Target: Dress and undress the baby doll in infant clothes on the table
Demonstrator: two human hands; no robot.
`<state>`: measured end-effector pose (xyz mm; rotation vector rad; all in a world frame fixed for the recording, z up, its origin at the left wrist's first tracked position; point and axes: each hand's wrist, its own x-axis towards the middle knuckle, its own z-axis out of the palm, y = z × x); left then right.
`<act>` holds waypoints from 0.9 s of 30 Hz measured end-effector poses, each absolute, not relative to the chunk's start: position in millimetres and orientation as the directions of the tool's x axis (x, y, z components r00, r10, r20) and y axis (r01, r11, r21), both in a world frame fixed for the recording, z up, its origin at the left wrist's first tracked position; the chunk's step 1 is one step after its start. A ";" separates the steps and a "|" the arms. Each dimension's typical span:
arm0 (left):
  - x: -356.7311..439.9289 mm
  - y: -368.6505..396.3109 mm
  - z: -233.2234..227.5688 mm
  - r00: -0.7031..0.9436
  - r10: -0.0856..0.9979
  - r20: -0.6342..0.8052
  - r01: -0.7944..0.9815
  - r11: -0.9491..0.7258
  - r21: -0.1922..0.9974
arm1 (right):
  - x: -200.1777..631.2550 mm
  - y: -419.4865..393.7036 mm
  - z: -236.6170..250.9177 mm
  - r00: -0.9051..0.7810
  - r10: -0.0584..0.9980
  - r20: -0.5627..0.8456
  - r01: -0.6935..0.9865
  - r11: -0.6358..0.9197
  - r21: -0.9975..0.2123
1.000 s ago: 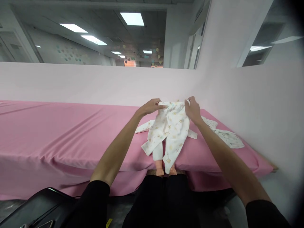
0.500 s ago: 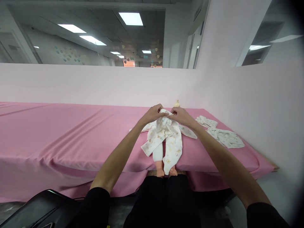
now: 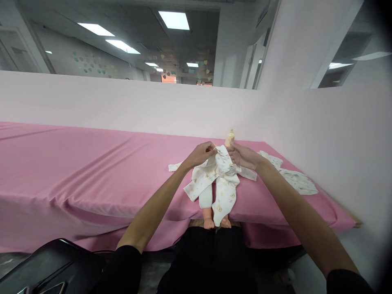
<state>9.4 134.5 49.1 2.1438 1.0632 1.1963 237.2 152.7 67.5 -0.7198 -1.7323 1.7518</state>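
A small yellow bottle [image 3: 229, 137] stands on the pink bench [image 3: 92, 163]; its contents cannot be made out. The left hand [image 3: 202, 154] and right hand [image 3: 243, 155] each close their grip on the printed garment [image 3: 221, 175], bunched between them over the doll [image 3: 211, 212] at the bench's near edge.

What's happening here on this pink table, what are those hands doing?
A person stands at the pink table and works on a doll that lies on it, feet toward them. The left hand and right hand both grip the top of a white printed baby garment bunched over the doll's body. A small yellowish bottle stands just beyond, and more white clothes lie to the right.
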 end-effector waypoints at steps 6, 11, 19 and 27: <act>42.0 110.3 22.9 0.046 0.870 0.491 0.328 -0.477 0.815 | 220.5 154.6 37.6 -0.652 0.745 0.140 -0.170 0.037 -0.985; 61.2 94.8 -7.0 -0.115 0.828 0.548 0.625 -0.368 0.688 | 212.1 141.9 24.4 -0.630 0.763 0.145 -0.111 0.095 -0.989; 75.5 83.5 0.9 -0.095 0.835 0.542 0.819 -0.244 0.519 | 207.5 137.7 8.3 -0.550 0.812 0.194 -0.115 0.156 -0.981; 88.0 84.2 0.1 -0.071 0.733 0.677 0.726 -0.427 0.539 | 199.0 141.0 6.8 -0.424 0.877 0.226 -0.086 0.210 -0.974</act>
